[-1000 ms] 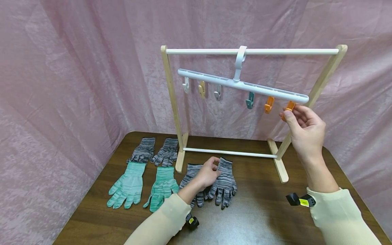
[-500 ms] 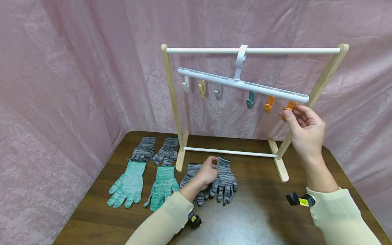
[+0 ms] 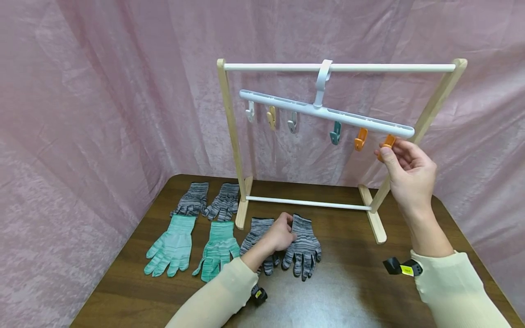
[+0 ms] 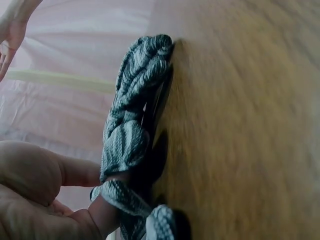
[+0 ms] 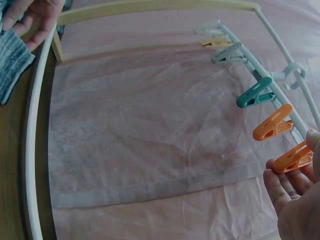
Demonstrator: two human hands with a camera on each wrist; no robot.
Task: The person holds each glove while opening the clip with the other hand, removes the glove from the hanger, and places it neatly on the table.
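My left hand (image 3: 288,229) grips the cuff of a grey striped glove (image 3: 304,249) that lies on the brown table (image 3: 352,282); in the left wrist view the glove (image 4: 136,110) bunches against my fingers (image 4: 75,172). My right hand (image 3: 384,152) is raised and pinches the last orange clip (image 3: 388,142) at the right end of a white clip hanger (image 3: 328,114). The hanger hangs tilted from the rack's top bar (image 3: 369,68). In the right wrist view the orange clip (image 5: 294,159) sits between my fingertips (image 5: 276,181).
A second grey glove (image 3: 255,233) lies partly under my left wrist. Two teal gloves (image 3: 172,246) and two more grey gloves (image 3: 193,200) lie at the left. The wooden rack (image 3: 230,136) stands at the back, with several free clips (image 3: 335,133). Pink cloth hangs behind.
My left hand has tugged the grey striped glove a little to the right and nearer. The right hand has stayed on the orange clip.
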